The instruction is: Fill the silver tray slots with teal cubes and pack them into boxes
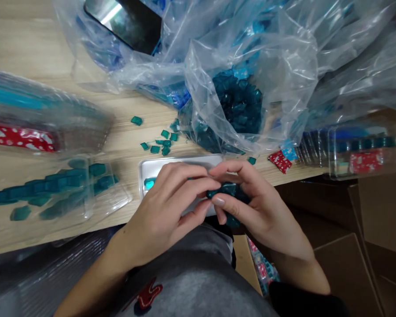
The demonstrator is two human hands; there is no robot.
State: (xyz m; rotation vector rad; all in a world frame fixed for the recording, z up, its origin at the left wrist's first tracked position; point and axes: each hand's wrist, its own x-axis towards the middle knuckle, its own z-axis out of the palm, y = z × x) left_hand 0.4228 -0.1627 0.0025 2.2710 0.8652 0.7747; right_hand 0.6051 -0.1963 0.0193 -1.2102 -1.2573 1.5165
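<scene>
Both hands meet at the table's near edge over a clear plastic tray (pixel 152 166). My right hand (pixel 260 207) is curled around a handful of small teal square tiles (pixel 229 190). My left hand (pixel 166 202) reaches across, its fingertips pinched at those tiles. One teal tile (pixel 149 182) lies in the tray by my left fingers. Behind the hands, an open clear plastic bag (pixel 251 70) holds a heap of dark teal tiles (pixel 239 101).
Loose teal tiles (pixel 161 143) lie scattered on the wooden table (pixel 26 48). At left a clear box (pixel 62 189) holds rows of teal tiles. Packed clear boxes with red labels (pixel 363 154) stand at right. A dark phone (pixel 128 20) lies under the bags. Cardboard boxes (pixel 350 259) sit below.
</scene>
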